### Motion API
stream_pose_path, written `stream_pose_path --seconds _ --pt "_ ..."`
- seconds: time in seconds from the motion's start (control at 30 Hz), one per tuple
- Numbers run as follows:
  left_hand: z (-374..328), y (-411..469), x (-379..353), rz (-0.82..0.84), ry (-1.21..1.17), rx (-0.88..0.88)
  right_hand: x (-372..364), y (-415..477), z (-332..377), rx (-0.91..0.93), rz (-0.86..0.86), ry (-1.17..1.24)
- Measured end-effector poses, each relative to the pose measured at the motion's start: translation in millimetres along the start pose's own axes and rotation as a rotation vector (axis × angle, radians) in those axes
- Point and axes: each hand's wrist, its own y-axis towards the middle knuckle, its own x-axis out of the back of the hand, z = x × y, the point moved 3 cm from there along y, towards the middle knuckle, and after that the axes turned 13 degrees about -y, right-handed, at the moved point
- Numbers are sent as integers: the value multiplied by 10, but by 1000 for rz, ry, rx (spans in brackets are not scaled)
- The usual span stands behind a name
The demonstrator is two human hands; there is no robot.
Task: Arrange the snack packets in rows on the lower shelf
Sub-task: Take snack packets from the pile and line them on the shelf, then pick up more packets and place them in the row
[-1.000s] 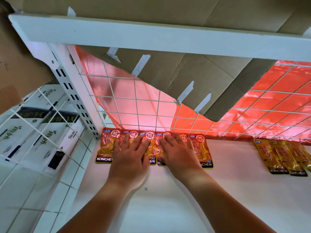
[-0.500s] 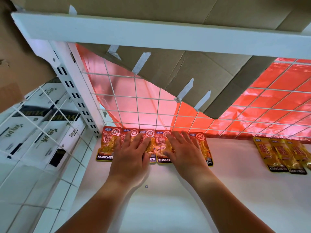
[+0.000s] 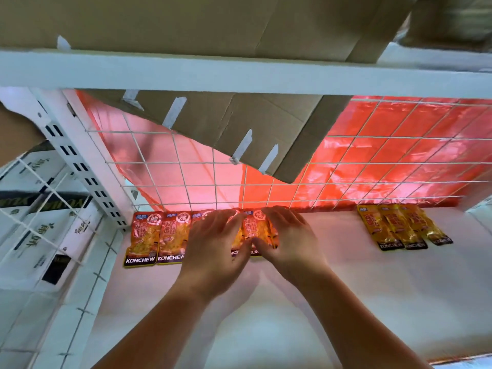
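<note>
Upper shelf edge (image 3: 239,73): white, running across the top of the view, with brown cardboard (image 3: 159,20) lying on it. A second cardboard sheet (image 3: 239,123) sags beneath it, carrying white tape strips (image 3: 174,111). Far side: white wire grid (image 3: 181,164), with red plastic sheeting (image 3: 386,161) behind it (glossy, creased). Left: white slotted upright (image 3: 80,161), and beyond it white printed cartons (image 3: 34,235), stacked (lettering not legible).

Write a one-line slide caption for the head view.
Left hand and right hand rest on a row of red packets on the white shelf; yellow packets lie apart at right.
</note>
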Motion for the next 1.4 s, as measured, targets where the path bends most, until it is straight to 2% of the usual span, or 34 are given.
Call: stream_pose_path --seconds 0.23,0.43,0.63,0.9,1.13,1.4 --pt "-845 317 -99 32 -154 -177 732 -298 -523 -107 -152 -36" --pt "-1913 554 -136 -20 -297 -416 1588 -725 -1113 -158 -378 -10" --pt "-3318 744 -96 -101 -334 -640 2772 -1383 -1752 -183 -643 -79" --pt "-5372 783 -89 -129 -338 -877 4263 -2595 -2634 -274 -881 -254" --pt "-6649 846 -275 -11 -385 -891 4989 -3459 -3473 -386 -820 -332" --pt "-7224 1118 -769 110 -278 -864 5352 -3842 -4360 -526 -697 -359"
